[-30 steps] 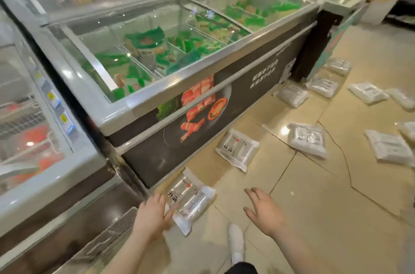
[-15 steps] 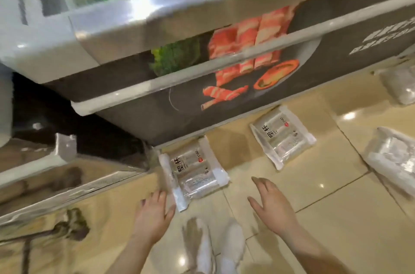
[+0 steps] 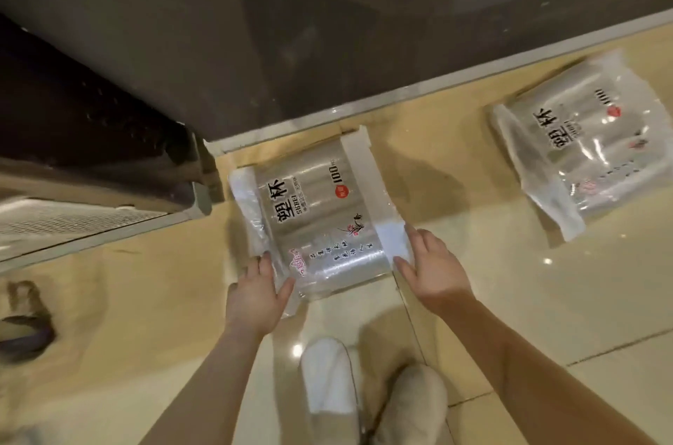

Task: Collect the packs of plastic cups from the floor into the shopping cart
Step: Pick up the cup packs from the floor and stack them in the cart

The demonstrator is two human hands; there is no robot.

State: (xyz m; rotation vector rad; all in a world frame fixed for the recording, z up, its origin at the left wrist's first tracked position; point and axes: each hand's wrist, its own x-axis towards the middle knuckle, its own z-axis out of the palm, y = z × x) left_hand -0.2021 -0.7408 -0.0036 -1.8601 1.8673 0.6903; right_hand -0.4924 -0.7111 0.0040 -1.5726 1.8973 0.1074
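Head: near pack (image 3: pixel 313 222) flat on floor (image 3: pixel 546 299) by freezer base (image 3: pixel 255 43). Left hand (image 3: pixel 256 293) at near-left corner, right hand (image 3: pixel 433 269) at right edge, fingers spread, touching wrap, no closed hold. Second pack (image 3: pixel 586 160) well right.

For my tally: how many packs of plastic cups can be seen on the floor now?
2. One pack lies by the freezer base, between the left hand and right hand. The other pack lies farther right. More may lie outside the view.
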